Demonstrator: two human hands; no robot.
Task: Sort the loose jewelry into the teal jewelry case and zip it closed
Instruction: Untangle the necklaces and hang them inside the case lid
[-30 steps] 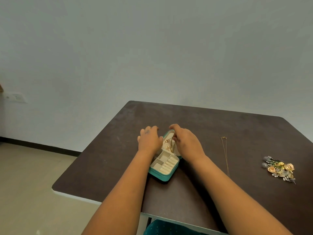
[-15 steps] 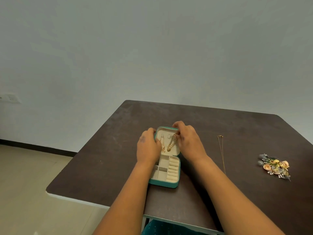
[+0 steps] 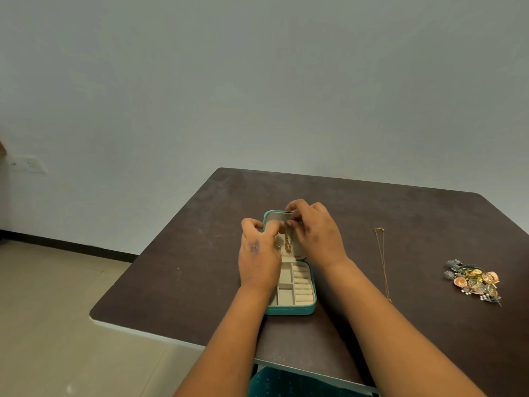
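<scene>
Head view: left hand (image 3: 259,259) grips teal jewelry case (image 3: 292,309) lid, right hand (image 3: 319,234) pinches gold chain (image 3: 287,242); no readable writing.

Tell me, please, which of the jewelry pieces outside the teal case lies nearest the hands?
The thin gold chain necklace, stretched out straight on the dark table; the mixed gold and silver jewelry heap sits farther right.

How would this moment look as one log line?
open teal jewelry case on table | left hand holds lid | right hand pinches gold chain at lid
</scene>
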